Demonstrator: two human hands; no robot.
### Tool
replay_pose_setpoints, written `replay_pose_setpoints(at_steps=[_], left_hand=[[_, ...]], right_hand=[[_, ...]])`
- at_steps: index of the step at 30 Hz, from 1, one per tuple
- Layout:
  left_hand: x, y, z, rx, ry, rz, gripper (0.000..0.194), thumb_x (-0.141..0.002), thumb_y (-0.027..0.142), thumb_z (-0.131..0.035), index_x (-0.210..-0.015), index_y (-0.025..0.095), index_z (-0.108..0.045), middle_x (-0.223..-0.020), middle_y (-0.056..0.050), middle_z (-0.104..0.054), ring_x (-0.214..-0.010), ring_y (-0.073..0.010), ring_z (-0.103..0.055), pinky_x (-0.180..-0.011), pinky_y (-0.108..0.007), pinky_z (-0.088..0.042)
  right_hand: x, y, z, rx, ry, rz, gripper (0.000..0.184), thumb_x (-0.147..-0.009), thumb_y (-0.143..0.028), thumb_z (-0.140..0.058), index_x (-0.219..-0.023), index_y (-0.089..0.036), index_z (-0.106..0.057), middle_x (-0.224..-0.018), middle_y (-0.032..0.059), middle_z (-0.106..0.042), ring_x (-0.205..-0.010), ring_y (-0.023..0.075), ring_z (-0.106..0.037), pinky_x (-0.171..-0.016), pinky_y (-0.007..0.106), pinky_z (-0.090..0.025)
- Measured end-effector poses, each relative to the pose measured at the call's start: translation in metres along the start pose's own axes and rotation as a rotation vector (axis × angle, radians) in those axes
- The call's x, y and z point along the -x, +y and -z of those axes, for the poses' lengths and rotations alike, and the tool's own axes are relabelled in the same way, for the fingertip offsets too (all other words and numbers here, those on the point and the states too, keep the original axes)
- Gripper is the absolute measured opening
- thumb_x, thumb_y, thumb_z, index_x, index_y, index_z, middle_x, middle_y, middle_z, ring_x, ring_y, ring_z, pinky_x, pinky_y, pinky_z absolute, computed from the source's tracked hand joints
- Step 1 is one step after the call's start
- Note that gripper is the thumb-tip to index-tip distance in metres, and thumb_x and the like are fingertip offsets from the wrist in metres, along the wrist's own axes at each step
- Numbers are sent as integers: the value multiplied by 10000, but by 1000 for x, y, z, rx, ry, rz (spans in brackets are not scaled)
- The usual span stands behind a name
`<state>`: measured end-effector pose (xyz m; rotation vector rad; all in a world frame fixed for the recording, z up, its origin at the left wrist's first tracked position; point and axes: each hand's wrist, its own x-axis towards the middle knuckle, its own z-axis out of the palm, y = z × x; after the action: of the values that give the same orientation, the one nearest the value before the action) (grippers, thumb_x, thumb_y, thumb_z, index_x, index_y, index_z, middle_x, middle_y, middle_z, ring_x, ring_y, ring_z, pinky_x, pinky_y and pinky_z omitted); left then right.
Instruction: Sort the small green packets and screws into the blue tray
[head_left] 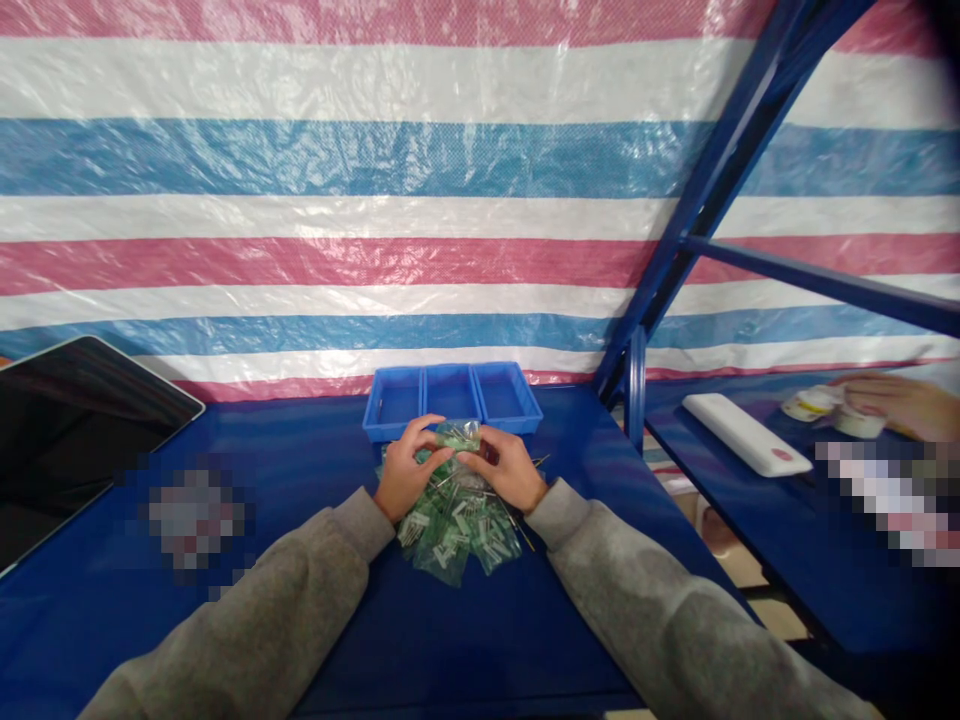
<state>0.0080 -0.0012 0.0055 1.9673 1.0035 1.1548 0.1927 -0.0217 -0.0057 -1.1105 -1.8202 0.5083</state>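
My left hand (409, 467) and my right hand (506, 465) are both closed on one small clear plastic bag (459, 434) with green contents, held between them just above the blue table (315, 600). Under my hands lies a pile of several similar small bags (457, 525) with green and white parts inside. Just beyond my hands stands a blue tray (452, 396) with three compartments; they look bare. Grey sleeves cover both my forearms.
A dark tablet (71, 430) leans at the far left of the table. A blue metal rack post (636, 385) stands to the right. On the neighbouring blue table lie a white flat device (746, 433) and another person's hand (896, 405) by small tape rolls.
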Motion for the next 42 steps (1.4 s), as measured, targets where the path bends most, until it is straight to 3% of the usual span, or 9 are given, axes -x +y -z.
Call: replay_pose_setpoints(at_steps=[7, 18, 32, 37, 42], left_hand=[[0, 5, -1, 32, -9, 7, 534, -776, 310, -657, -1234, 179, -416, -775, -8, -661, -725, -150, -637, -707, -258, -478], [0, 0, -2, 54, 15, -10, 460, -799, 287, -630, -1200, 175, -432, -744, -3, -640, -704, -141, -633, -708, -256, -491], [0, 1, 0, 38, -27, 3, 496, -790, 314, -640, -1234, 172, -472, -802, -24, -667, -761, -157, -636, -749, -260, -491], [-1, -4, -2, 32, -2, -15, 319, -782, 311, -648, -1056, 152, -613, -914, -56, -687, -812, -172, -639, -778, -271, -500], [-1, -8, -2, -22, 14, -37, 182, -789, 310, -639, -864, 146, -664, -798, -40, -689, -722, -152, -627, -695, -248, -501]], right_hand=[[-2, 3, -1, 12, 16, 3, 200, -873, -339, -536, -838, -165, -628, -748, 31, -611, -657, 154, -508, -623, 263, -386], [-1, 4, -2, 14, 12, 4, 199, -862, -357, -550, -826, -175, -621, -651, -2, -540, -586, 136, -453, -556, 248, -343], [-3, 0, 1, 48, -48, 66, 156, -898, -281, -492, -815, -173, -568, -753, 37, -591, -692, 166, -514, -653, 267, -379], [-2, 0, 1, 78, -55, 56, 177, -895, -293, -484, -831, -166, -588, -709, 21, -574, -644, 147, -491, -624, 252, -367], [-2, -3, 4, 57, -45, 62, 205, -877, -334, -517, -785, -168, -593, -692, 10, -549, -630, 136, -477, -602, 244, -355]])
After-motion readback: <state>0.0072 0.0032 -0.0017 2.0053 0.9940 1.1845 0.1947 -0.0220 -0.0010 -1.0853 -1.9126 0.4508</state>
